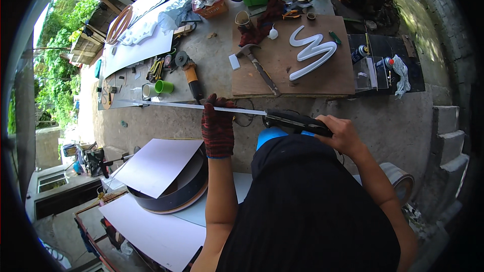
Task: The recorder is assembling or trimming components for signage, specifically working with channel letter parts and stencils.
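Observation:
My left hand (218,130), in a dark red and black knit glove, is closed around a long, narrow, pale strip (174,105) held level across my front. The strip's far left end reaches over the table's near edge. Its right end meets a long black tool (295,121), whose exact kind I cannot make out. My bare right hand (342,133) is closed on the right end of that tool. Just beyond my left hand, an orange and black angle grinder (190,76) lies on the table. A white zigzag-shaped piece (313,53) rests on a brown board (322,86).
A hammer (259,69) and a small white bottle (273,32) lie on the board. Green and white cups (164,86) stand near the table's edge. Left of me, a white sheet (159,163) covers a round dark form (166,201). Concrete steps (448,143) rise at right.

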`<state>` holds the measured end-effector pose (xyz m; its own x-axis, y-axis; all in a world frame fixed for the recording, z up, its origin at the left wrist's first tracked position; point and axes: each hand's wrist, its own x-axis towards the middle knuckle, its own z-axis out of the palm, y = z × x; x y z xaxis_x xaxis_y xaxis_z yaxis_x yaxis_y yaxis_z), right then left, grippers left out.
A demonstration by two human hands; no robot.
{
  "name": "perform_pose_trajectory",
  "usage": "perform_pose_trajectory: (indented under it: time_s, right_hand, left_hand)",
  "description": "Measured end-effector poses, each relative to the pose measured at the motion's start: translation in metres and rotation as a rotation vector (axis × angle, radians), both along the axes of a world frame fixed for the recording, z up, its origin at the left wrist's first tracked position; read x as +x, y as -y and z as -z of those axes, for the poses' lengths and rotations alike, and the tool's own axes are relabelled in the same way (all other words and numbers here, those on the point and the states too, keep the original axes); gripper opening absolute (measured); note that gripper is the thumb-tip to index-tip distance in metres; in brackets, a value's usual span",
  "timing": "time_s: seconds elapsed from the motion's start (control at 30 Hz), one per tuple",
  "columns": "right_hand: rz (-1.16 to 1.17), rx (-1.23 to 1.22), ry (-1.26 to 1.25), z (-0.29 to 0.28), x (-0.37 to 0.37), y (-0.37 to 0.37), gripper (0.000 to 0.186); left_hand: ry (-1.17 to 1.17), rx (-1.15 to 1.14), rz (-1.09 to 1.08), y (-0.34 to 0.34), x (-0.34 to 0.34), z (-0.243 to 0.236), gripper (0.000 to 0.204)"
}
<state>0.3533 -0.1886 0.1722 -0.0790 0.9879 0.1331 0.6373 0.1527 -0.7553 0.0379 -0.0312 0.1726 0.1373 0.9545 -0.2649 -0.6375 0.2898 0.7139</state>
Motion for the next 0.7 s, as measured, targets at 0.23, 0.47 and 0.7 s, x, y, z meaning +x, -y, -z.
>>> perform_pose_trajectory:
  time_s: [0.23,0.47,0.7]
  right_hand:
    - [0.0,-0.019,0.004,0.0029,-0.0002,0.0016,0.04]
    - [0.004,-0.03,-0.018,0.0011,0.0011,0.0013,0.04]
    - [-0.003,-0.018,-0.01,0.0018,0.0029,-0.0022,0.041]
  left_hand:
    - [-0.041,0.015,-0.002,0.0001,-0.0006,-0.0013,0.051]
    - [-0.045,-0.003,-0.017,0.0003,0.0011,-0.0009,0.049]
    - [0.001,0.001,0.016,-0.0004,-0.0002,0.0003,0.049]
